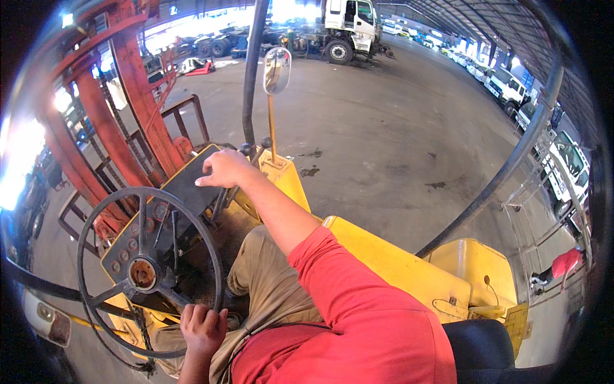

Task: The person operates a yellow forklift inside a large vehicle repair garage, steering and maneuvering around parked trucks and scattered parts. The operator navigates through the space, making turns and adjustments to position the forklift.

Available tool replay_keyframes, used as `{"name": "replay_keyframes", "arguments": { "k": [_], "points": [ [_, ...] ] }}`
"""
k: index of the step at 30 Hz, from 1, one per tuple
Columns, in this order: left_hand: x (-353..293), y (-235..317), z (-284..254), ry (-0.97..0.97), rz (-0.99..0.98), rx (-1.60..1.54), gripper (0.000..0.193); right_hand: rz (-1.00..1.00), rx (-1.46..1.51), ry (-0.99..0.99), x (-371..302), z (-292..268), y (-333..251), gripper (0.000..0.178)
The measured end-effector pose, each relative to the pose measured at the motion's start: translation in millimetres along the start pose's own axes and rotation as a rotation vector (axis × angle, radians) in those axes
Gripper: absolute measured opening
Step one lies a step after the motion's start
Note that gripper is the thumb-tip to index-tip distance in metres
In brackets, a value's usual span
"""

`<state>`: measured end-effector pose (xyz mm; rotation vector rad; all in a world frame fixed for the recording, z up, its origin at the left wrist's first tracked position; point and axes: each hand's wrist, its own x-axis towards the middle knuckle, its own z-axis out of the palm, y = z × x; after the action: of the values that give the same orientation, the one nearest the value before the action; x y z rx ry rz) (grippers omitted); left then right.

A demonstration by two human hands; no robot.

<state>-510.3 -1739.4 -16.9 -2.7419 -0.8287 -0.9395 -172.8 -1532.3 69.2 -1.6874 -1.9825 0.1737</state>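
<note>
My left hand (203, 326) is closed around the lower right rim of a black steering wheel (142, 191). The wheel has a rusty round hub (142, 274). Ahead of me, my right hand (224, 169) hangs over the control levers at the right side of the black dashboard (195, 181). Its fingers curl downward with the thumb apart, and whatever lies under the palm is hidden. Just beyond that hand stand levers with round black knobs (245, 149). Several small round gauges (125, 255) are set in the dashboard, partly seen through the wheel.
A red forklift mast (137, 96) rises ahead on the left. Yellow body panels (390, 259) flank my right side. A dark post (254, 70) and an oval mirror (277, 70) stand in front. Beyond the concrete floor (377, 147) are a white truck (352, 29) and a metal rack (534, 208).
</note>
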Motion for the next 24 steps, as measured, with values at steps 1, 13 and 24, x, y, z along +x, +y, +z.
{"name": "replay_keyframes", "arguments": {
  "k": [1, 13, 24],
  "points": [
    [-0.4, 0.5, -1.3, 0.003, 0.007, -0.017, 0.031, 0.004, -0.005, 0.002, -0.5, -1.6, 0.0, 0.060],
    [1.4, 9.8, -10.8, 0.016, -0.100, 0.051, 0.032, -0.028, 0.016, -0.037, 17.2, -10.9, 17.5, 0.062],
    [-22.2, -17.9, -58.9, 0.111, -0.236, 0.191, 0.028, -0.032, 0.060, -0.055, 27.0, -30.2, 31.8, 0.057]
  ]
}}
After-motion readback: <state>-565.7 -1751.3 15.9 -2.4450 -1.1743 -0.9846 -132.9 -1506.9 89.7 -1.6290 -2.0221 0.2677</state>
